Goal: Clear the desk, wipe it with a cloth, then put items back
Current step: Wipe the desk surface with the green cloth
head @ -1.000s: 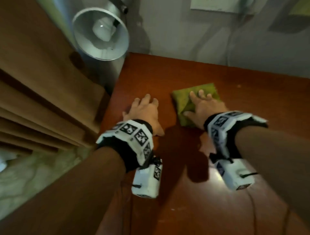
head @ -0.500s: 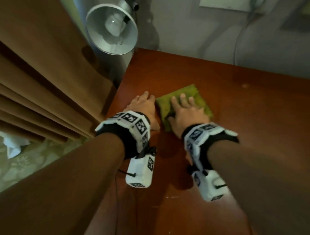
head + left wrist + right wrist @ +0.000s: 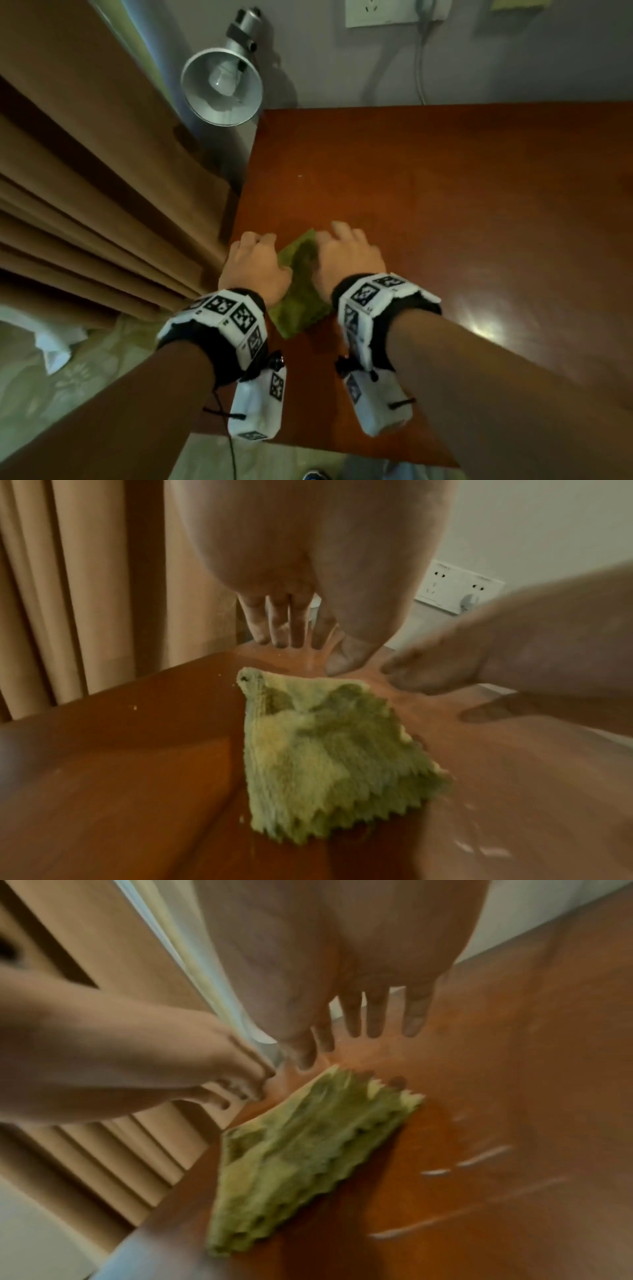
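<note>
– Where did the green cloth (image 3: 301, 294) lie?
– Folded, flat on the desk (image 3: 445, 205) by its left edge, between the person's two hands. The left hand (image 3: 255, 265) overlapped its left side and the right hand (image 3: 346, 255) its right.
– And the fingers?
– The left ones (image 3: 279, 623) were straight and close together, the right ones (image 3: 375, 1012) straight and slightly spread. Neither hand pinched the cloth. Whether the palms pressed it could not be told.

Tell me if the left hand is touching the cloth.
Apart. The left wrist view shows the cloth bare on the desk, a strip of desk between its far edge and the fingertips of the left hand.
</note>
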### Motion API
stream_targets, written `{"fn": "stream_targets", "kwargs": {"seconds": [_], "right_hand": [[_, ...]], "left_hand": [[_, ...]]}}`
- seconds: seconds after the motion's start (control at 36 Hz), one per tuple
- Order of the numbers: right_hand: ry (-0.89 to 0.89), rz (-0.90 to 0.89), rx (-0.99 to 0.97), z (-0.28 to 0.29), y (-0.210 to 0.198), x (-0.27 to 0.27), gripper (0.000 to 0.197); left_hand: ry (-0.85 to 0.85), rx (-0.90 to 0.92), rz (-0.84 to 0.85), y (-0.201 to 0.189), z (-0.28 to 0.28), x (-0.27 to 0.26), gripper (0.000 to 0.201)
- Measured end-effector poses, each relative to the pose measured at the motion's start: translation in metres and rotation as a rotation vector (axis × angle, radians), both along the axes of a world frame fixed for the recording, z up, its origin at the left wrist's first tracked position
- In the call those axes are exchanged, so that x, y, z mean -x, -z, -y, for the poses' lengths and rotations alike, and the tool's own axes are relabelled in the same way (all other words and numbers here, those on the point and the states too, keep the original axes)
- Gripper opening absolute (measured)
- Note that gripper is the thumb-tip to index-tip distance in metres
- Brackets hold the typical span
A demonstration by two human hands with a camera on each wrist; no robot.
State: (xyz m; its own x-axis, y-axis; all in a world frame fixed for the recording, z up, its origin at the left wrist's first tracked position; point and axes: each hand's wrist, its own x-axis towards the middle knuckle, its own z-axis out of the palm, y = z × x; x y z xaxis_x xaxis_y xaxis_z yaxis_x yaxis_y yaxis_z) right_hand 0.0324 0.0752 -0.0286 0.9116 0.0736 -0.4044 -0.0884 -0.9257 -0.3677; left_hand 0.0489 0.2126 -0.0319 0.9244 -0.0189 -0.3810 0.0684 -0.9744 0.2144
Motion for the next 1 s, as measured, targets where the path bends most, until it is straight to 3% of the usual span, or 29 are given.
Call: {"fn": "stream_targets", "kwargs": {"seconds": [0.11,0.22,0.39,0.67,1.0], "right_hand": [[0.168,-0.194,0.067,0.042,0.009,0.017,0.091],[0.2,-0.346,0.11,0.067,0.024,0.03,0.119],[0.122,-0.438,0.144,0.068,0.039,0.037,0.124],[0.089,-0.446,0.195,0.069,0.036,0.035,0.127],[0.048,-0.459,0.233,0.073,0.033,0.029,0.126]], "left_hand": [[0.098,0.057,0.059,-0.002,0.01,0.018,0.059],[0.193,0.046,0.023,0.003,0.014,0.029,0.063],[0.222,0.004,-0.093,0.015,0.007,0.036,0.07],[0.25,-0.02,-0.042,0.037,0.016,0.034,0.074],[0.241,-0.014,0.015,0.045,0.046,0.017,0.048]]}}
